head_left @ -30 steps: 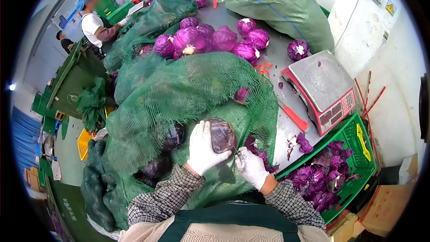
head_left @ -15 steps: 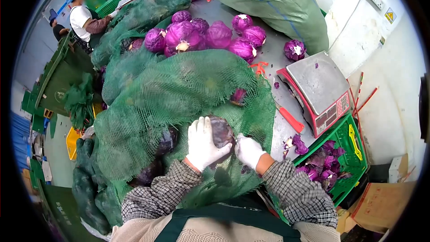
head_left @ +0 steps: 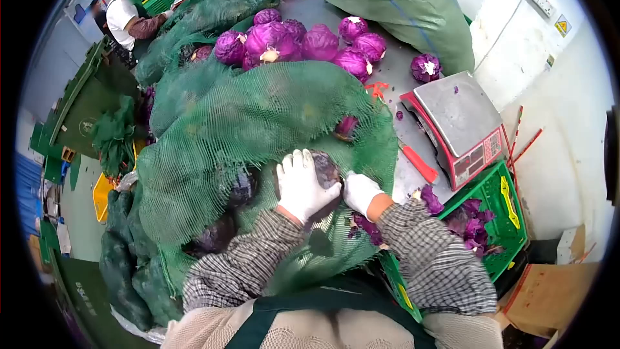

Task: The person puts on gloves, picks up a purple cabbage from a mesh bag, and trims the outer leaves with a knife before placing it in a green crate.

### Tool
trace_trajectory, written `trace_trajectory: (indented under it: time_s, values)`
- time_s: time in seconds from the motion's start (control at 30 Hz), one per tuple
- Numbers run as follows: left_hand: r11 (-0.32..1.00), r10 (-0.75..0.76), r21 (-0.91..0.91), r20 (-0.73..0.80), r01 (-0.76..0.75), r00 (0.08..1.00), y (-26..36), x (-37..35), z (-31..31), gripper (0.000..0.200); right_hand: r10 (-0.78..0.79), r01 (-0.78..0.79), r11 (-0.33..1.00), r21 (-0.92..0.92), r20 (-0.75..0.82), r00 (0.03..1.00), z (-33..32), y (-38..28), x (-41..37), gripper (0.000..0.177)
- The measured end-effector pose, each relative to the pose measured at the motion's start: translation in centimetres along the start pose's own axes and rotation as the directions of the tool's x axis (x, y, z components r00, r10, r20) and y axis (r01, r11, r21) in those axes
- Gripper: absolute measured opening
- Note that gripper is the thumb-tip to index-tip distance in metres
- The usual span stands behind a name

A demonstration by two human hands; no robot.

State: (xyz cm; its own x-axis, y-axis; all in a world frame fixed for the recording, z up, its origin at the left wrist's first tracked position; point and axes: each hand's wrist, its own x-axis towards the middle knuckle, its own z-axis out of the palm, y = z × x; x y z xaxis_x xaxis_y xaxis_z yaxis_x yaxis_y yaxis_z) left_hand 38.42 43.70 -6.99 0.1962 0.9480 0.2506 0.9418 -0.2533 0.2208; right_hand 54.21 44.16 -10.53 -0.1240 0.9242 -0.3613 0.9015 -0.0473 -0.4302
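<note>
A dark red cabbage [head_left: 327, 167] sits on green mesh netting [head_left: 258, 100] in front of me. My left hand [head_left: 301, 182], in a white glove, lies over its left and near side, fingers extended upward and thumb reaching across, holding it. Against the cabbage's right side is my right hand [head_left: 361, 194], also gloved, with its fingers curled closed. Whatever those fingers hold is hidden. Other dark cabbages [head_left: 242, 186] show under the netting to the left. Purple leaf scraps [head_left: 368, 229] lie below my right hand.
Trimmed purple cabbages [head_left: 271, 42] are heaped beyond the netting. To the right are a red-handled knife [head_left: 420, 164], a red scale [head_left: 457, 116] and a green crate [head_left: 513, 236] of leaves. A co-worker [head_left: 123, 19] stands at the far left, near a green bin [head_left: 87, 106].
Both hands and the cabbage have shifted slightly in view, and my right hand is turned a little more knuckles-up. Purple leaf scraps now show more clearly below it.
</note>
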Motion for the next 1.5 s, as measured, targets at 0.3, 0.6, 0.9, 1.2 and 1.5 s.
trace_trajectory:
  time_s: [0.3, 0.6, 0.9, 1.2, 1.5]
  values:
    - [1.0, -0.002, 0.001, -0.02, 0.002, 1.0, 0.1, -0.6, 0.1, 0.091, -0.111, 0.111, 0.994, 0.0, 0.034, 0.993, 0.5, 0.4, 0.1, 0.026]
    - [0.99, 0.089, -0.085, -0.204, -0.108, 0.975, -1.0, -1.1, 0.8, 0.087, -0.042, 0.038, 0.996, -0.086, -0.051, 0.998, 5.6, 2.0, 1.9, 0.027]
    - [0.903, 0.007, -0.418, -0.219, -0.101, 0.976, -5.1, -10.8, 0.1, 0.106, -0.506, 0.512, 0.849, 0.129, -0.077, 0.859, 8.5, 8.0, 2.1, 0.011]
    - [0.899, 0.005, -0.431, -0.149, -0.07, 0.989, -4.9, -11.7, -0.9, 0.108, -0.36, 0.359, 0.529, 0.769, -0.18, 0.915, 6.3, 2.8, -2.0, 0.026]
    - [0.733, -0.167, -0.672, -0.027, 0.106, 0.986, -2.9, -15.4, -2.4, 0.121, -0.669, 0.728, 0.677, -0.112, -0.506, 0.544, 8.6, 1.5, -4.7, 0.017]
